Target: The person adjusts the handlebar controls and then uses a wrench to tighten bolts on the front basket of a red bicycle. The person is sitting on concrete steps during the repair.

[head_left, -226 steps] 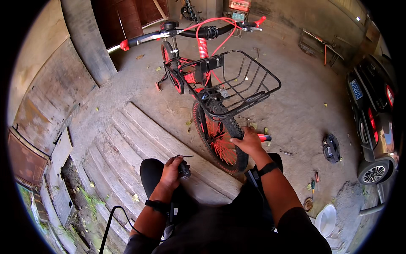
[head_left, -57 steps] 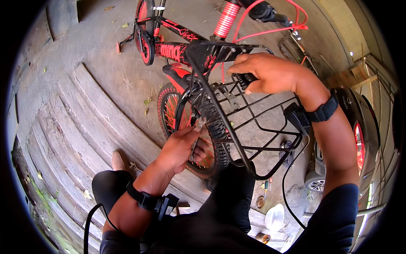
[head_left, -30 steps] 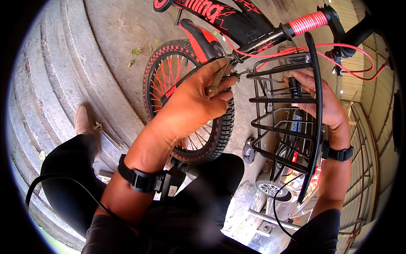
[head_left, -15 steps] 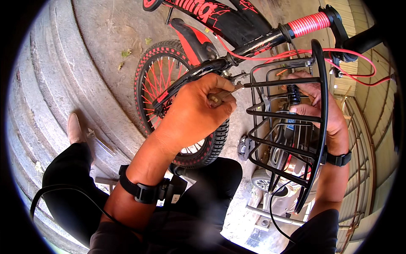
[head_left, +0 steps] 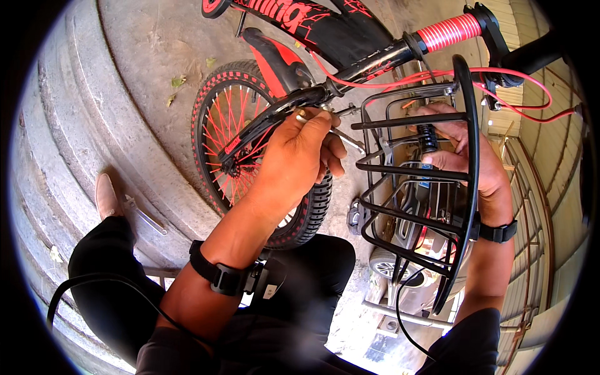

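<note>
The red-and-black bicycle (head_left: 375,62) leans across my view, its front wheel (head_left: 219,115) below the fork. My left hand (head_left: 303,153) grips a metal wrench (head_left: 349,140) just under the fork's bolts (head_left: 344,109), fingers curled around it, its end pointing toward the wire basket. My right hand (head_left: 465,150) is closed on a small black ribbed tool (head_left: 427,137), seen through the bars of the black basket (head_left: 415,172). The basket stands on edge between my forearms, right of the wheel. Red cables (head_left: 525,81) loop over its top.
Worn stone steps (head_left: 87,119) curve down the left, with my shoe (head_left: 107,199) and a loose wrench (head_left: 150,222) on them. A car's wheel (head_left: 387,265) shows behind the basket. Metal roofing or railing (head_left: 537,250) lines the right rim of the view.
Earlier the bicycle stood upright; now it is tilted with the basket on edge. In the last half second my left hand has turned and the wrench's end has swung downward.
</note>
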A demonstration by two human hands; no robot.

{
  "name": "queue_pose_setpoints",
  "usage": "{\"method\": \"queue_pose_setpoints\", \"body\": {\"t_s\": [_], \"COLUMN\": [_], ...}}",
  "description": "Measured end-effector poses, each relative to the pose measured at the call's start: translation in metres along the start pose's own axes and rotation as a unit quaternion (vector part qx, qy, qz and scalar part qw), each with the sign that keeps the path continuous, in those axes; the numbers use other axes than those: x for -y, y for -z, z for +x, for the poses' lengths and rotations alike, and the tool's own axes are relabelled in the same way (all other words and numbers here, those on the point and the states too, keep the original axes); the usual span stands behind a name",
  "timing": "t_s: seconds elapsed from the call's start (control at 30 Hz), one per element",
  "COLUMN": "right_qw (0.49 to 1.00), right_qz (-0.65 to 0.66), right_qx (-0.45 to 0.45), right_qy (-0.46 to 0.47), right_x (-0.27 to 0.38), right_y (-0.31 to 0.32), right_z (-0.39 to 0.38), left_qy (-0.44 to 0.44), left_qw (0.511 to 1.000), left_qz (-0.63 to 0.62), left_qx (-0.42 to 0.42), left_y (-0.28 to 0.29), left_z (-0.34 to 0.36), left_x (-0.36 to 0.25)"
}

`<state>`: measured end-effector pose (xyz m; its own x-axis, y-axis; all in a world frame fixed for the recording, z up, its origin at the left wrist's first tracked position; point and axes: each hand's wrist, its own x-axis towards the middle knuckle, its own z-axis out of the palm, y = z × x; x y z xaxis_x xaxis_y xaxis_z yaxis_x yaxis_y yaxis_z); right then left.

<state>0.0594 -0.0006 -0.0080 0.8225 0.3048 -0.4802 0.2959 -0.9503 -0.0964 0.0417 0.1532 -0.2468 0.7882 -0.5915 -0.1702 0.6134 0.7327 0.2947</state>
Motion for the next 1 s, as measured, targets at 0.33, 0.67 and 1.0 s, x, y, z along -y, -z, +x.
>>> {"method": "queue_pose_setpoints", "body": {"t_s": [0.33,0.67,1.0], "right_qw": [0.999,1.000,0.998], "right_qz": [-0.033,-0.014,0.017], "right_qx": [0.027,0.006,0.011], "right_qy": [0.011,-0.015,-0.057], "right_x": [0.001,0.009,0.007], "right_y": [0.004,0.001,0.001], "right_z": [0.000,0.001,-0.001], "left_qy": [-0.009,-0.007,-0.015], "left_qw": [0.999,0.999,0.998], "left_qz": [-0.008,-0.009,-0.011], "left_qx": [0.038,0.049,0.059], "left_y": [-0.002,-0.005,-0.009], "left_z": [0.012,0.018,0.020], "left_x": [-0.007,-0.003,0.002]}}
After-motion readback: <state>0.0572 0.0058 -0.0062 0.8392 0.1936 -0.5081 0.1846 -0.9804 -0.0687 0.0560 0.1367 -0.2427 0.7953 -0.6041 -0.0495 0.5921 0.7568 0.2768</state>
